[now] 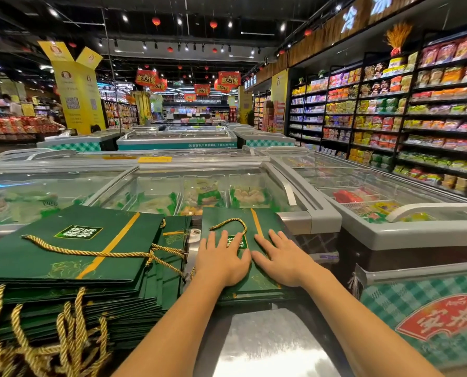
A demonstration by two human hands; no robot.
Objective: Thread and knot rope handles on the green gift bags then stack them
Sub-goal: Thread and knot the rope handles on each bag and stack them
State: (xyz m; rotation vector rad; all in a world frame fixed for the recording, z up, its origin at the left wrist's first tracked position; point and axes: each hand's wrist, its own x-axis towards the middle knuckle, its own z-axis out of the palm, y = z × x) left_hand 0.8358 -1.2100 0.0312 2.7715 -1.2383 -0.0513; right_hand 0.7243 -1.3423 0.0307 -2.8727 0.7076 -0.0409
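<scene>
Hands are lying open and flat, fingers straight and slightly spread: the left hand (223,261) and the right hand (282,261) are pressing side by side on the near half of a green gift bag (227,214), thumbs almost meeting at its middle. The bag is lying flat on top of a small pile of like bags (257,295), on the chest freezer just ahead of the person. A gold rope handle (231,223) is looping across the bag's far half and running down under the left fingers. The hands are hiding where the rope ends, so whether it is knotted cannot be told. The left fingers are also covering most of the bag's printed label (233,242), and the wrists are covering its near edge. To the left, a tall stack of green bags (77,254) is standing just beside the pile, cut off by the frame's left edge, with bunched rope loops (36,336) hanging down its near side and running out of the bottom of the frame. The bag's far edge is lying against the glass freezer lid (199,186), and its right edge is sitting near the freezer's grey corner rim (322,219). A narrow gap is separating pile and stack. A shiny steel surface (267,349) is lying bare between the forearms.
</scene>
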